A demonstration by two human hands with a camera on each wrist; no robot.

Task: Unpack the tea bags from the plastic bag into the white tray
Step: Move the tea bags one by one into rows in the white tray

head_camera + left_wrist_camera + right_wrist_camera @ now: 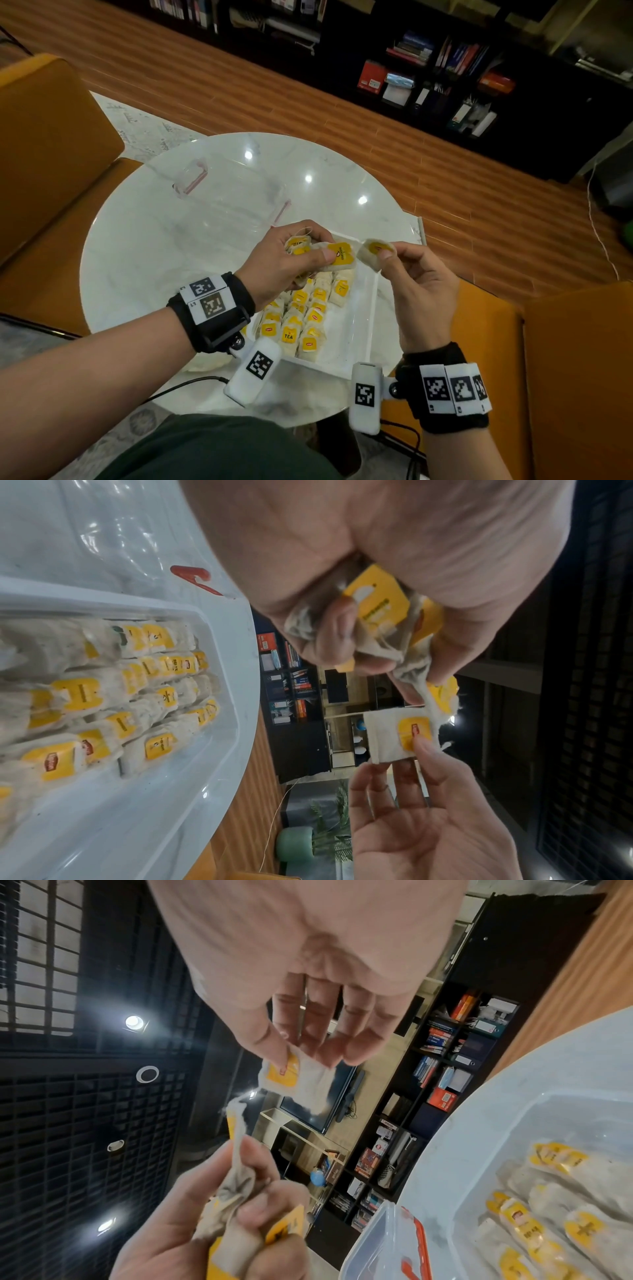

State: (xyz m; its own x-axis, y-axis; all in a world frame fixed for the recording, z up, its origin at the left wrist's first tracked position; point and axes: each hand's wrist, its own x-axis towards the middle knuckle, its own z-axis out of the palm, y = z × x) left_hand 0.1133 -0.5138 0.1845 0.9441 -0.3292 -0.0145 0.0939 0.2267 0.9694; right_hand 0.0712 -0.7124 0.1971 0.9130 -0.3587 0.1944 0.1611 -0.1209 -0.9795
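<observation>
White marble makes up the round bench in the head view, where the white tray sits at its near right edge with rows of tea bags lying in its left part. Above the tray's far end the left hand has its fingers curled round a bunch of tea bags, thumb pressed on a yellow tag. Just beside it, the right hand pinches a single tea bag between thumb and forefinger, apart from the bunch. A clear plastic container with red clips lies on the bench beyond the tray. From the left wrist, the left fingers are clamped on the crumpled bunch, and the right hand holds the single bag just below it; the filled tray is at the left. From the right wrist, the right thumb and fingers are closed on the single bag, the left hand grips its bunch below, and the tray shows at the right with bags in it.
</observation>
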